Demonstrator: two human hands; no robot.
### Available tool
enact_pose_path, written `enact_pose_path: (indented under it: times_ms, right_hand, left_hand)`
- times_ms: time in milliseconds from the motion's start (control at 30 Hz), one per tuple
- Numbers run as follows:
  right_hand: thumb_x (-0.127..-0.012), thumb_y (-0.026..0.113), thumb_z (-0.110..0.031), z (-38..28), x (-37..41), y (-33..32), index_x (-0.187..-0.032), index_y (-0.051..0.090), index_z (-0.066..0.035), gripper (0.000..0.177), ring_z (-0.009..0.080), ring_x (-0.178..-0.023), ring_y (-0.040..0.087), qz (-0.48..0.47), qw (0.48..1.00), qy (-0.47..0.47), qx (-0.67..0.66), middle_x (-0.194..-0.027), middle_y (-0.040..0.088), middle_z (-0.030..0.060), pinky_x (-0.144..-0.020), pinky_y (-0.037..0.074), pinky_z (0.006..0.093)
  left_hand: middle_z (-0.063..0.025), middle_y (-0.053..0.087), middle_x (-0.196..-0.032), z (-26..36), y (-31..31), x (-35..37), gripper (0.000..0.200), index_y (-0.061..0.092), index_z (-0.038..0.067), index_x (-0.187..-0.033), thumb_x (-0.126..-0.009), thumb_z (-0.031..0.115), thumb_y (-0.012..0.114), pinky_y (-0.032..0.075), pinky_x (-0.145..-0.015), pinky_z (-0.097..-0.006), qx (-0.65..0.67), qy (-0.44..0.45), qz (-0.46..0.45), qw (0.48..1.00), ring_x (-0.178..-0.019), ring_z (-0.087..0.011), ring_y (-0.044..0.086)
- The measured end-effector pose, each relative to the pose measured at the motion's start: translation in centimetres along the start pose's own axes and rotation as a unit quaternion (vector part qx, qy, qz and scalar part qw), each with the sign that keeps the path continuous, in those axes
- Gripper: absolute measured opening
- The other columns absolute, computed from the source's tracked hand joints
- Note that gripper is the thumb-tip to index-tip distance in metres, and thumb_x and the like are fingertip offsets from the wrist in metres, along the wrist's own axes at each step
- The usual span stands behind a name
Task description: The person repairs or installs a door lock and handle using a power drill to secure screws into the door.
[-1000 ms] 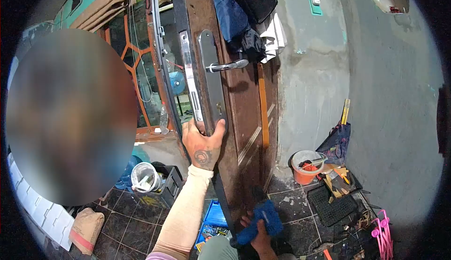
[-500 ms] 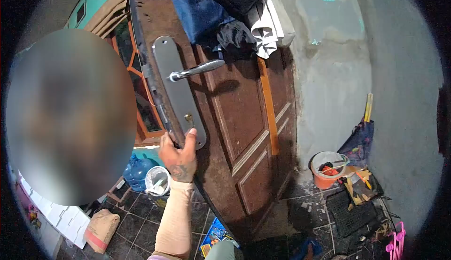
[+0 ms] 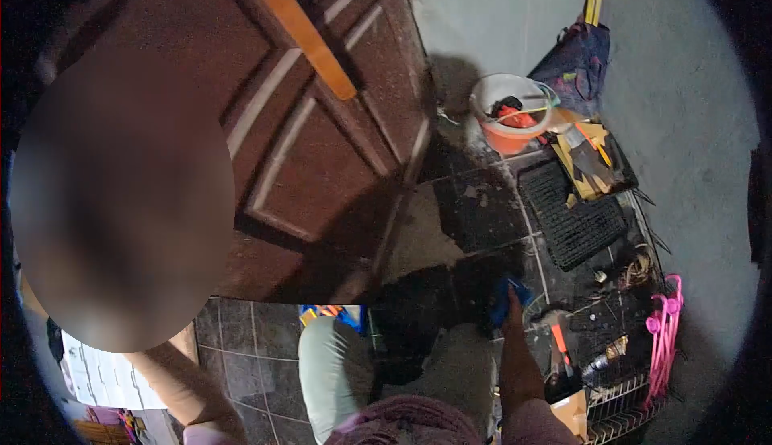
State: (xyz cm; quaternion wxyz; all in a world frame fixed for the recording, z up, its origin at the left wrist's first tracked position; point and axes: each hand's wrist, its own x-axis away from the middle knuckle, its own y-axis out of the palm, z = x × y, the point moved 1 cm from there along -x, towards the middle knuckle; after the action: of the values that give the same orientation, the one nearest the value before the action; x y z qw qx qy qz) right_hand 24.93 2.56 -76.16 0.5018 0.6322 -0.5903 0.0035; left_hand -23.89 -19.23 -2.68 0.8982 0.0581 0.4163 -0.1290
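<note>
My left forearm, in a light sleeve, reaches up at the lower left. The hand beyond it is hidden by a blurred patch, so its fingers and anything in them do not show. The brown panelled door fills the upper left, with an orange strip along it. My right hand is low over the dark floor, in shadow. It appears closed around a small blue object, whose kind I cannot make out. A blue tray with small items shows partly under the door's lower edge.
An orange and white bucket stands by the wall. Near it are a black ridged mat, cardboard scraps and a dark bag. An orange-handled tool, a wire rack and a pink frame lie at right.
My view has tipped down and to the right. The door handle and my left hand, which gripped the door's edge, no longer show. My right forearm has come into view.
</note>
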Motion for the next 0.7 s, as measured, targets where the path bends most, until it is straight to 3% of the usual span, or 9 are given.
enact_pose_path:
  times_ms: [167,300,400,467,500,533,600,633,700]
  right_hand:
    - [-0.091,0.070,-0.043,2.9,-6.0,-3.1,-0.126,0.059,-0.006,0.052,0.0262,-0.095,0.066,0.066,0.988,0.080,0.112,-0.111,0.067,0.0112,-0.083,0.056,0.0426]
    - [-0.092,0.069,-0.039,3.4,-7.2,-0.4,-0.122,0.061,-0.005,0.046,0.0264,-0.094,0.065,0.085,0.987,0.036,0.134,-0.110,0.067,0.0115,-0.082,0.055,0.0420]
    - [-0.092,0.069,-0.037,2.1,-7.0,2.1,-0.121,0.061,-0.005,0.044,0.0259,-0.095,0.065,0.087,0.979,0.011,0.186,-0.109,0.067,0.0114,-0.082,0.055,0.0414]
    - [-0.092,0.068,-0.035,2.2,-7.9,4.7,-0.121,0.061,-0.004,0.043,0.0256,-0.095,0.065,0.064,0.972,-0.002,0.226,-0.109,0.067,0.0113,-0.082,0.055,0.0410]
    - [-0.092,0.068,-0.034,2.3,-8.1,6.3,-0.121,0.061,-0.004,0.042,0.0255,-0.095,0.065,0.047,0.967,-0.011,0.252,-0.109,0.067,0.0113,-0.083,0.055,0.0408]
    - [-0.092,0.068,-0.034,2.4,-8.4,8.1,-0.120,0.061,-0.004,0.042,0.0253,-0.095,0.065,0.028,0.959,-0.018,0.282,-0.109,0.067,0.0112,-0.083,0.055,0.0406]
    - [-0.092,0.068,-0.032,2.1,-7.8,11.8,-0.120,0.061,-0.004,0.040,0.0251,-0.095,0.065,0.012,0.937,-0.047,0.347,-0.108,0.067,0.0111,-0.083,0.054,0.0403]
    - [-0.092,0.068,-0.031,1.8,-7.1,13.6,-0.120,0.061,-0.003,0.040,0.0249,-0.095,0.065,0.005,0.924,-0.061,0.377,-0.108,0.067,0.0111,-0.083,0.054,0.0401]
    - [-0.093,0.067,-0.030,1.1,-4.8,17.3,-0.119,0.061,-0.003,0.038,0.0246,-0.096,0.065,-0.011,0.898,-0.091,0.431,-0.108,0.066,0.0110,-0.084,0.054,0.0397]
  left_hand:
    - [-0.0211,0.060,-0.129,1.1,2.4,1.1,0.059,0.052,-0.005,-0.133,-0.099,0.042,0.048,0.043,-0.105,-0.0425,0.139,-0.171,-0.007,0.975,-0.121,-0.0307,0.057]
    - [-0.0177,0.061,-0.127,-0.8,-0.9,-1.2,0.053,0.056,-0.004,-0.128,-0.100,0.040,0.048,0.042,-0.106,-0.0423,0.105,-0.076,-0.043,0.991,-0.118,-0.0301,0.056]
    - [-0.0155,0.060,-0.125,-2.0,-0.5,-1.8,0.049,0.057,-0.004,-0.125,-0.099,0.038,0.053,0.042,-0.105,-0.0419,0.126,-0.084,0.007,0.988,-0.115,-0.0293,0.057]
    - [-0.0139,0.060,-0.125,-3.5,-1.5,-2.5,0.040,0.058,-0.003,-0.124,-0.099,0.028,0.055,0.043,-0.104,-0.0418,0.071,-0.005,0.002,0.997,-0.114,-0.0287,0.056]
    - [-0.0138,0.059,-0.124,-6.3,-4.7,-4.0,0.031,0.060,-0.001,-0.123,-0.100,0.018,0.052,0.042,-0.102,-0.0391,-0.298,0.204,-0.054,0.931,-0.115,-0.0277,0.054]
    - [-0.0137,0.058,-0.123,-9.0,-7.8,-5.2,0.026,0.062,0.002,-0.122,-0.100,0.009,0.050,0.042,-0.101,-0.0363,-0.583,0.413,0.054,0.697,-0.117,-0.0266,0.051]
    - [-0.0043,0.056,-0.097,-6.2,-2.8,-3.9,0.021,0.064,0.002,-0.105,-0.098,0.022,0.059,0.043,-0.081,-0.0317,-0.316,0.218,0.024,0.923,-0.090,-0.0175,0.050]
    - [0.0003,0.055,-0.084,-4.9,-0.3,-3.2,0.027,0.065,0.002,-0.097,-0.098,0.029,0.064,0.043,-0.071,-0.0293,-0.162,0.130,0.058,0.976,-0.077,-0.0130,0.049]
    - [0.0049,0.049,-0.075,-5.2,0.9,-3.2,0.039,0.045,0.011,-0.070,-0.094,0.032,0.068,0.041,-0.065,-0.0248,-0.087,0.090,0.076,0.989,-0.072,-0.0076,0.045]
